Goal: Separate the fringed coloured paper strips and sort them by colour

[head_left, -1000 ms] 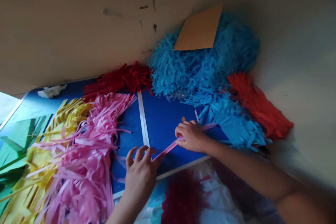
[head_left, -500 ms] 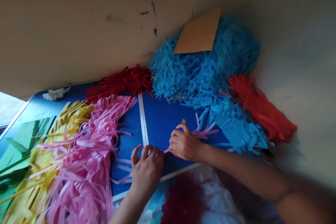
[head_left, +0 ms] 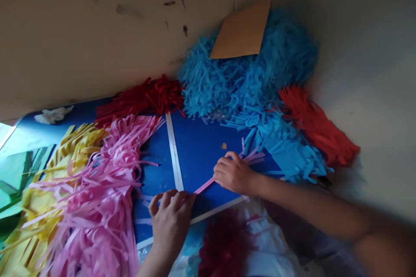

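A narrow pink paper strip [head_left: 204, 185], looking twisted, stretches between my two hands just above the blue tabletop [head_left: 198, 147]. My left hand [head_left: 172, 216] is closed on its near end, back of the hand up and fingers curled, so the fingertips are hidden. My right hand [head_left: 234, 174] grips the other end, fingers bent round it. Loose pink fringe ends [head_left: 255, 156] fan out beyond my right hand. Left of my left hand spreads a large heap of pink fringed paper [head_left: 107, 207].
Yellow fringe [head_left: 39, 207] and green paper [head_left: 11, 173] lie at far left. Dark red fringe [head_left: 143, 97] sits by the wall. A blue shredded pile [head_left: 224, 78] carries an orange-brown sheet [head_left: 243, 30]. Blue fringe [head_left: 289, 147] and red fringe [head_left: 318, 125] lie right.
My hands have drawn apart: my left hand moved left and nearer, so more of the pink strip shows between them. The view has shifted slightly.
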`<state>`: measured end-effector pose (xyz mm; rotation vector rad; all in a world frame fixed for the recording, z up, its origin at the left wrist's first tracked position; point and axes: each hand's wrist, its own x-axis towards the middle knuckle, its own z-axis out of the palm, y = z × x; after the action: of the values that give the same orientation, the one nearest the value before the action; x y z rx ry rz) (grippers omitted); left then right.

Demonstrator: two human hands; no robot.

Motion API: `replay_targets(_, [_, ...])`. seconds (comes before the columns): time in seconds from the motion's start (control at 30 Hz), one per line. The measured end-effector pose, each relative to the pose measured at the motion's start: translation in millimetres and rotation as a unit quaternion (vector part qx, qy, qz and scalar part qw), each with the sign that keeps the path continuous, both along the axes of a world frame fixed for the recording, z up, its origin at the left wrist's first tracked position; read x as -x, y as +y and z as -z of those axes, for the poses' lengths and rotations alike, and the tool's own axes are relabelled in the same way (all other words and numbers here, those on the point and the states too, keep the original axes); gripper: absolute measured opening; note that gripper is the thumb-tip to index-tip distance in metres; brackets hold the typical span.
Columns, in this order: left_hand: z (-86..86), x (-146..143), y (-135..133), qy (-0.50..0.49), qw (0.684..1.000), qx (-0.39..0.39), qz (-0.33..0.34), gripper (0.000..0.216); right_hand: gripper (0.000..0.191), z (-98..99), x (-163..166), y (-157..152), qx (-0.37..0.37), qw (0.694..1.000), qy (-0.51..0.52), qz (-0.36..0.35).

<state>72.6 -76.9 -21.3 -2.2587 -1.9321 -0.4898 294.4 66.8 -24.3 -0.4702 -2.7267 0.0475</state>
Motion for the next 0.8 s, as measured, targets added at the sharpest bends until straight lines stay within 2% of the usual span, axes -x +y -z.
replay_targets(0.1, [2.9,6.0,-0.7,-0.083,0.996,0.025,-0.019,0.016,0.017,-1.5,-0.4,6.1,0.093,0.996,-0.006,0.008])
replay_targets(0.2, [2.1,6.0,-1.7,-0.119,0.991,0.036,-0.047,0.02,0.018,-6.4,1.9,10.1,0.167,0.985,-0.022,0.031])
replay_targets(0.37, [-6.8,-2.6,3.5,-0.11,0.99,0.042,-0.074,0.022,0.012,-20.1,13.6,12.2,0.214,0.97,-0.082,0.083])
replay_targets(0.5, [-15.1,-6.3,12.7,-0.045,0.992,0.09,-0.075,0.025,0.013,-28.6,26.6,15.9,0.228,0.955,-0.146,0.118])
replay_targets(0.57, [-18.5,-7.2,15.4,-0.008,0.995,0.083,-0.061,0.021,0.014,-31.8,31.2,18.5,0.231,0.95,-0.171,0.123])
replay_targets(0.63, [-20.9,-8.5,16.2,0.017,0.998,0.05,-0.019,0.013,0.013,-34.1,33.1,21.0,0.238,0.946,-0.187,0.12])
replay_targets(0.73, [-21.3,-10.7,15.8,0.046,0.998,0.014,0.047,0.026,0.01,-36.6,31.5,21.6,0.249,0.943,-0.187,0.116])
replay_targets(0.8, [-19.4,-12.0,15.8,0.057,0.997,0.013,0.059,0.025,0.005,-38.0,29.0,17.6,0.245,0.945,-0.18,0.116])
